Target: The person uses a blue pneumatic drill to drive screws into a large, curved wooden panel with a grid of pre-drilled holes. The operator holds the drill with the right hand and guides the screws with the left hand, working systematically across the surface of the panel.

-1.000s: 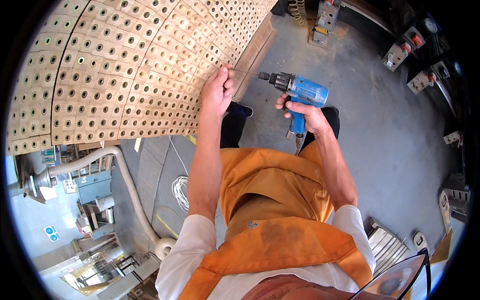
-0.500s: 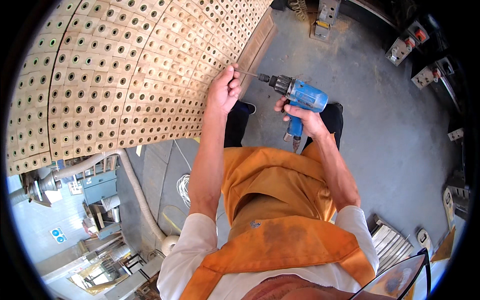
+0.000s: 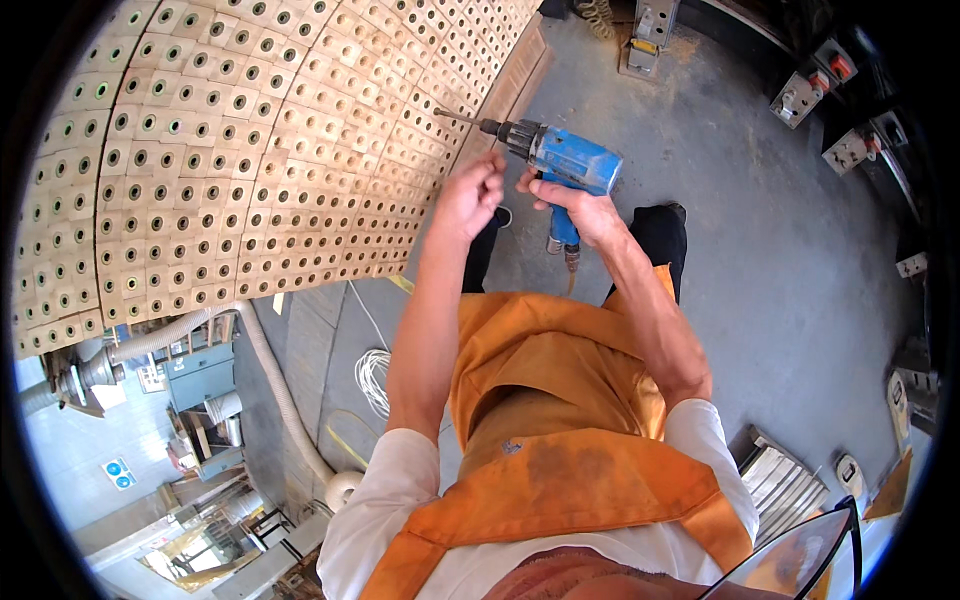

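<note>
My right hand [image 3: 582,208] grips the handle of a blue pistol-grip air driver [image 3: 578,158] with a black nose. A long thin bit [image 3: 458,117] runs from its chuck [image 3: 490,127] toward the left, its tip in front of the wooden block wall [image 3: 200,150]; whether it touches cannot be told. Just below the chuck, my left hand [image 3: 470,195] is closed with curled fingers, apart from the tool. What it holds, if anything, is hidden. The wall is made of many small pale blocks, some with dark-ringed holes, others with shallow plain recesses.
A hose [image 3: 571,275] hangs from the driver's handle. Coiled white cable [image 3: 373,380] lies on the grey floor, beside a ribbed duct [image 3: 275,390] at lower left. Metal brackets [image 3: 800,98] stand at the far right. A stack of slats [image 3: 783,478] sits at lower right.
The driver has moved left and slightly up, bringing its bit in front of the block wall. My left hand has come away from the bit and dropped slightly lower and to the right.
</note>
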Motion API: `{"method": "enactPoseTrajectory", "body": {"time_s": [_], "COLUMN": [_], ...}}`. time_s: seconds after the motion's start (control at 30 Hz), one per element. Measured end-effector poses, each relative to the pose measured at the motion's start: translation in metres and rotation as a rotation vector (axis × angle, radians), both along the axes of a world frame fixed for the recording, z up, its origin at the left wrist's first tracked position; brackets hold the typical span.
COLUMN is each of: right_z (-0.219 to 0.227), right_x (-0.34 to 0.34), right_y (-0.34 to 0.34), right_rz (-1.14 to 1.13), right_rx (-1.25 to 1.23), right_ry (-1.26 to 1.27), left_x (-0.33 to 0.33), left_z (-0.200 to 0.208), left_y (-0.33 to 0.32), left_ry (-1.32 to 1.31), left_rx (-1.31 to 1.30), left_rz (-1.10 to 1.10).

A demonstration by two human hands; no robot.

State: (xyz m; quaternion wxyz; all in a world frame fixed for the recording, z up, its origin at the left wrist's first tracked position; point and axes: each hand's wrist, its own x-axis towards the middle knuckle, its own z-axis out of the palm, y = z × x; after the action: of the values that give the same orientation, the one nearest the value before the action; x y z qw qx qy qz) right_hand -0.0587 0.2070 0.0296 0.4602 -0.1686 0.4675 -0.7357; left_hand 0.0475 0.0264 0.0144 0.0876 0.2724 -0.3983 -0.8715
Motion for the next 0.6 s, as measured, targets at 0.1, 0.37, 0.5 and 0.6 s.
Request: {"method": "enactPoseTrajectory", "body": {"time_s": [0.1,0.37,0.5,0.6], "right_z": [-0.006,0.0,-0.007,-0.012], "right_x": [-0.002,-0.002,-0.002,-0.003], "right_y": [-0.001,0.0,-0.001,-0.002], "right_rz": [0.001,-0.01,0.001,0.012], "right_rx": [0.034,-0.029,-0.045,-0.032], "right_ry": [0.046,-0.086,-0.087,-0.004], "left_x": [0.019,0.058,0.055,0.049], "left_z": [-0.012,-0.024,-0.022,-0.016], "left_y": [0.021,0.044,0.046,0.048], "left_ry": [-0.12,-0.262,-0.282,-0.234], "left_rx": [0.07,0.119,0.126,0.18], "left_rz": [0.018,-0.016,-0.039,-0.004]}}
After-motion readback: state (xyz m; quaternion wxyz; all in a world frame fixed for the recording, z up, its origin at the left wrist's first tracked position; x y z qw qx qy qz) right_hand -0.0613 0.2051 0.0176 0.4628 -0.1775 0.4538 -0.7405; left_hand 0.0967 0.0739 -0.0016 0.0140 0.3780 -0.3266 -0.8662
